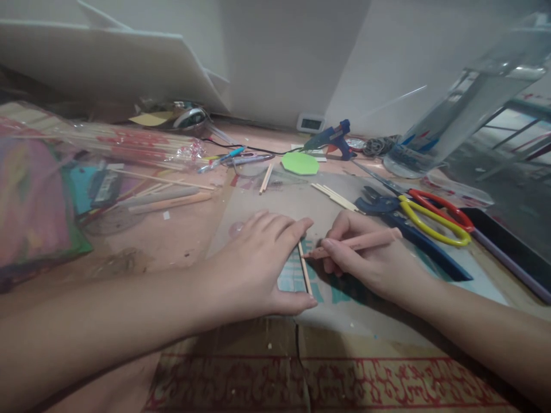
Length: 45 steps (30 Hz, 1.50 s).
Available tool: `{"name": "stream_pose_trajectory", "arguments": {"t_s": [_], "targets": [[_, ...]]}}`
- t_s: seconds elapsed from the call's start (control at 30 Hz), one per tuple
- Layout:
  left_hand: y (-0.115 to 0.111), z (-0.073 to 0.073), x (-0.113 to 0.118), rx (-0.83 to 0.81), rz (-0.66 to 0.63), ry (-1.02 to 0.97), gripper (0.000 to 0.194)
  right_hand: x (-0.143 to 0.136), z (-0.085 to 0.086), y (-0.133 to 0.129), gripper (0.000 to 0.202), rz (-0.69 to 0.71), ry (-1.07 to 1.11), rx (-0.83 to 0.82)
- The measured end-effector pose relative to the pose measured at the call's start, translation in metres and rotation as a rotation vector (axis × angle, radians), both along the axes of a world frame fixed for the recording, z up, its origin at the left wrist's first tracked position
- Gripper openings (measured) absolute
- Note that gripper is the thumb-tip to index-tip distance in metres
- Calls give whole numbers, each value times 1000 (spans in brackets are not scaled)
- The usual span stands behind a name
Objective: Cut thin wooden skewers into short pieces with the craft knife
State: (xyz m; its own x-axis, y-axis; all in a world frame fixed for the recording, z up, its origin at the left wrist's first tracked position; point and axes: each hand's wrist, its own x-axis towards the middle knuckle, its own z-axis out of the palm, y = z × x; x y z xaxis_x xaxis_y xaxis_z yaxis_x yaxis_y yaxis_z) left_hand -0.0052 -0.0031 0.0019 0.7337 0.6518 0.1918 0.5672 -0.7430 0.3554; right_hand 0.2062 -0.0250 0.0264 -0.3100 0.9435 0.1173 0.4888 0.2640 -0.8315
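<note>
My left hand [271,261] lies on the work sheet [253,201], its thumb and forefinger holding the two ends of a short wooden stick [305,268]. Between the fingers of my right hand [365,252] is a pink pen [365,240], its tip touching the stick near the middle. Beyond my hands, several short sticks [333,196] lie in a bunch, and a smaller pair of sticks [266,179] rests further left. Behind these is a green paper octagon [300,163].
Scissors [434,218] and dark blue cutters [413,235] lie right, beside a black tray [512,252] and a clear bottle [451,115]. A blue glue gun [331,139] is at the back. Bagged sticks [142,143] and a colourful bag [38,201] lie left.
</note>
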Motion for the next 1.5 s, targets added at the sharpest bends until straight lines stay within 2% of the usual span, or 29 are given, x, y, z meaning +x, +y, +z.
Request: {"name": "stream_pose_trajectory", "arguments": {"t_s": [0.37, 0.7, 0.87, 1.1, 1.5], "targets": [[-1, -2, -1, -5, 6, -4, 99, 0, -1, -2, 22, 14, 29, -26], [-1, -1, -1, -13, 0, -21, 99, -2, 0, 2, 22, -84, -10, 22], [0, -1, 0, -18, -7, -34, 98, 0, -1, 1, 24, -28, -21, 36], [-1, -1, 0, -38, -12, -46, 98, -2, -1, 5, 20, -84, -9, -9], [0, 1, 0, -74, -5, -52, 98, 0, -2, 6, 22, -74, 22, -31]]}}
